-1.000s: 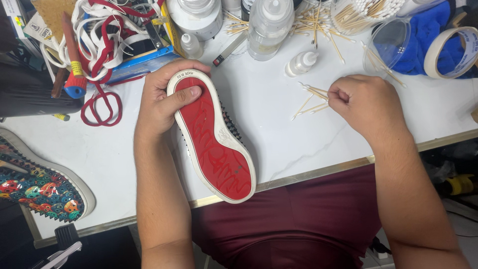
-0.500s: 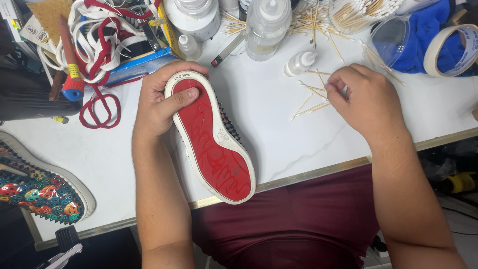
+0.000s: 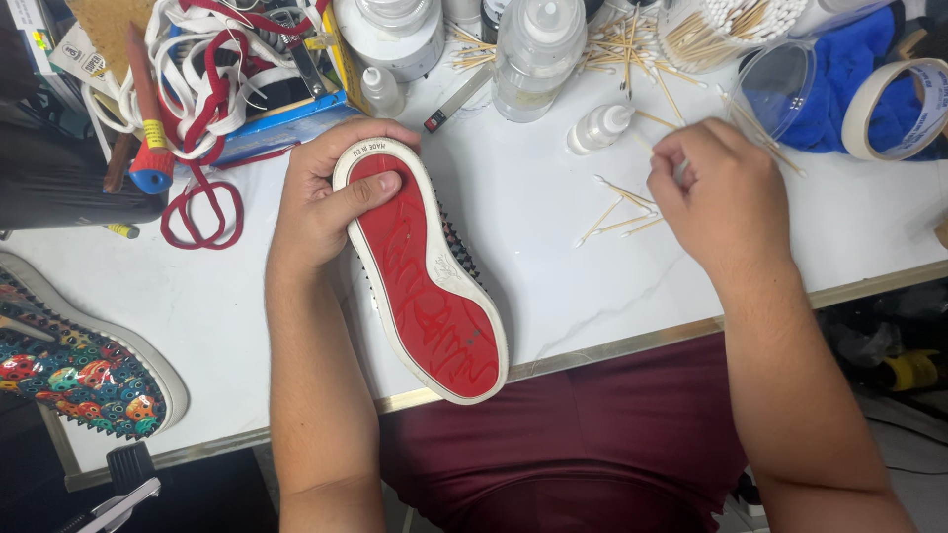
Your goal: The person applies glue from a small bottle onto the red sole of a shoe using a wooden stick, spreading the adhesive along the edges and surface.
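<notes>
One glossy red sole (image 3: 425, 286), left hand's (image 3: 331, 202) grip, perhaps rubber

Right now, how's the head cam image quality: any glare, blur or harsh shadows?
Head view: lighting even and bright; the white tabletop shows only mild sheen, no blown-out glare. The red shoe sole in the left hand is sharp, its tread readable. The right hand over the cotton swabs looks slightly soft. Shadows are soft and short.
</notes>
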